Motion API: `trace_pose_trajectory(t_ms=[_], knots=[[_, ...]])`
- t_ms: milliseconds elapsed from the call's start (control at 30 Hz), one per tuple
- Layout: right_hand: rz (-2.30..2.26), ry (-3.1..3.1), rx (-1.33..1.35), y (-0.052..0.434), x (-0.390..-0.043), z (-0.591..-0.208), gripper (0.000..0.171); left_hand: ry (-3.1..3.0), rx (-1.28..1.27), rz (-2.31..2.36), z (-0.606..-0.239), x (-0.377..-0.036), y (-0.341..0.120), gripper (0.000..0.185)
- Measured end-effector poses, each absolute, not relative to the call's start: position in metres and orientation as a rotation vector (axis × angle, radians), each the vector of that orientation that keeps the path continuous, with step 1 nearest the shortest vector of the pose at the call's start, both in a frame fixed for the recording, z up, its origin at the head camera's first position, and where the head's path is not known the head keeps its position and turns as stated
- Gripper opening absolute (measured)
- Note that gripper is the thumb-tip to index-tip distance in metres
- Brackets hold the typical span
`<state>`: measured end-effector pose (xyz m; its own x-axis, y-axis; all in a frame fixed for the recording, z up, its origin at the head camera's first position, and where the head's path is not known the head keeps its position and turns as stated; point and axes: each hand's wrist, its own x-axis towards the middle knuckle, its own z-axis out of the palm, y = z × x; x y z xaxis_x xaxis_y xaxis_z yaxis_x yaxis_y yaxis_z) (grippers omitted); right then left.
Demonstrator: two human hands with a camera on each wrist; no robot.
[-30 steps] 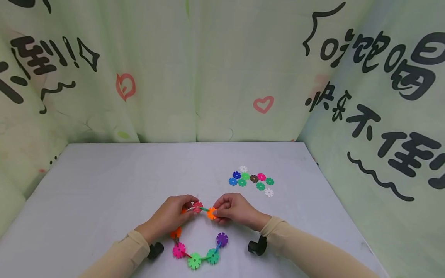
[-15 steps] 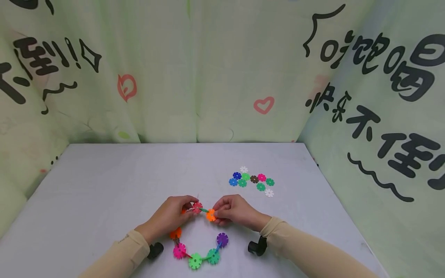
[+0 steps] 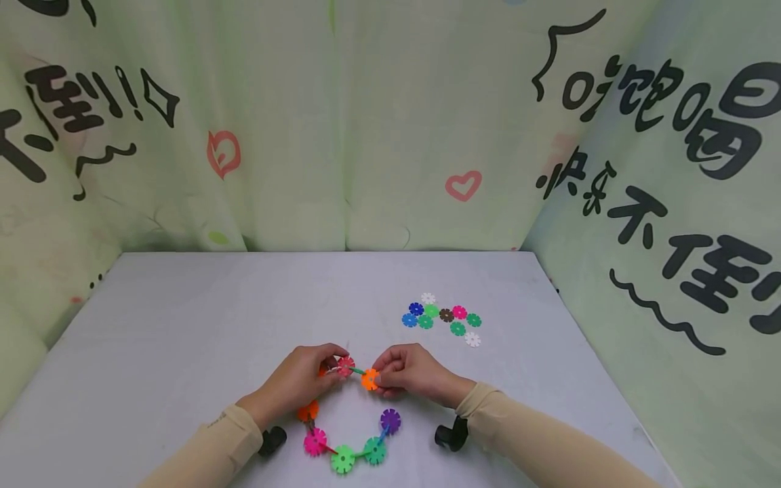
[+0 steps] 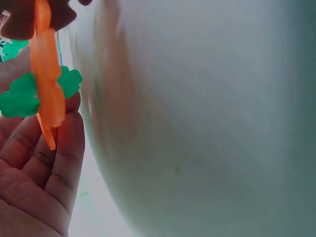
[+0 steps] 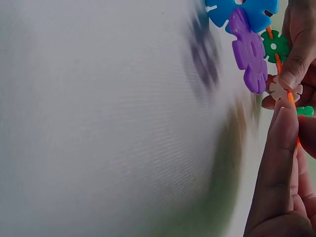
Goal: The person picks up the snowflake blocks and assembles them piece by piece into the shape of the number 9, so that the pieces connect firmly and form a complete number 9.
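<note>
A curved chain of snowflake discs [image 3: 343, 458] lies on the white table [image 3: 183, 318] near its front edge. My left hand [image 3: 303, 379] pinches the chain's upper part at a red disc [image 3: 346, 366]. My right hand [image 3: 407, 371] pinches the orange end disc [image 3: 369, 379] beside it. Both hands are low over the table with the discs between their fingertips. In the left wrist view an orange disc [image 4: 47, 84] stands edge-on over my fingers [image 4: 59, 163], with a green disc [image 4: 22, 94] behind it. A purple disc [image 5: 249, 52] and a blue disc [image 5: 242, 12] show in the right wrist view.
A loose heap of several discs [image 3: 442, 317] in mixed colours lies to the right, farther back. Printed cloth walls [image 3: 390, 122] close in the table at the back and both sides. Black wrist camera mounts [image 3: 450, 434] hang under both sleeves.
Both hands and the pinched discs have sunk slightly toward the table; the chain's lower part lies as before.
</note>
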<state>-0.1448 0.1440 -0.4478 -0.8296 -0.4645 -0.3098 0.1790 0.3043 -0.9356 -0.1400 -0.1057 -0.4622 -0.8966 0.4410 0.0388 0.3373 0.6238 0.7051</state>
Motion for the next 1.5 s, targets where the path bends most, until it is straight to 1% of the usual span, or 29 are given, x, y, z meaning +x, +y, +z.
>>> trace_pose_trajectory(t_ms=[433, 700, 900, 1200, 1300, 1500], knots=[[-1.544, 2.046, -0.255, 0.144, -0.144, -0.449, 0.015, 2.707, 0.696, 1.122, -0.464, -0.14, -0.108, 0.031], [-1.546, 2.067, -0.246, 0.143, -0.146, -0.45, 0.01, 2.711, 0.723, 1.12, -0.462, -0.14, -0.106, 0.034], [-1.539, 2.087, -0.23, 0.14, -0.147, -0.446, 0.01, 2.695, 0.719, 1.114, -0.462, -0.14, -0.105, 0.035], [-1.495, 2.137, -0.226, 0.137, -0.149, -0.443, 0.008, 2.72, 0.737, 1.073, -0.46, -0.14, -0.102, 0.033], [-1.499, 2.123, -0.224, 0.138, -0.151, -0.444, 0.009, 2.729, 0.732, 1.063, -0.459, -0.14, -0.103, 0.032], [-1.478, 2.076, -0.308, 0.146, -0.155, -0.45, 0.013, 2.713, 0.718, 1.048, -0.459, -0.14, -0.104, 0.031]])
